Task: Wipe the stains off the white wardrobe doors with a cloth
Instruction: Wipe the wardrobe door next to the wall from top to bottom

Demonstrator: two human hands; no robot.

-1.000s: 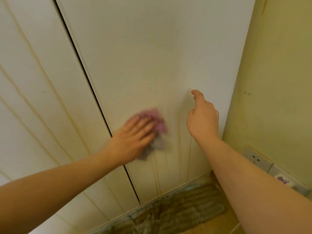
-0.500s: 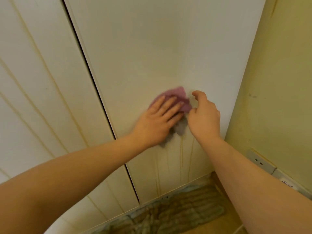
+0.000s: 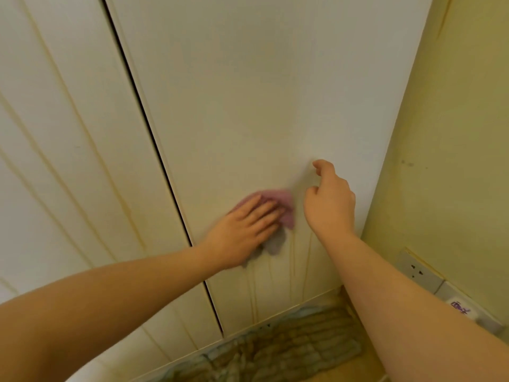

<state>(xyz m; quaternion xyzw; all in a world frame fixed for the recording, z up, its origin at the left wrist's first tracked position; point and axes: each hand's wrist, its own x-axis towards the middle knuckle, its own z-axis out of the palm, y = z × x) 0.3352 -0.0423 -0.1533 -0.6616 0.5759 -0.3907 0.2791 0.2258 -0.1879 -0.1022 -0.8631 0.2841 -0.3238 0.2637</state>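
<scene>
A pink cloth (image 3: 281,204) lies flat against the right white wardrobe door (image 3: 261,92), pressed there by the spread fingers of my left hand (image 3: 245,230). My right hand (image 3: 329,201) rests on the same door just right of the cloth, fingers loosely curled, holding nothing. Yellowish drip stains (image 3: 292,268) run down the door below both hands. The left wardrobe door (image 3: 63,150) carries several long yellowish streaks. A dark gap (image 3: 154,150) separates the two doors.
A yellow-green wall (image 3: 446,150) meets the wardrobe on the right, with a white power socket (image 3: 416,268) and a second white plate (image 3: 462,308) low on it. A brownish striped mat (image 3: 289,346) lies on the floor at the wardrobe's foot.
My left hand swept the cloth up and right toward my right hand, then back down and left a little. My right hand stayed on the door.
</scene>
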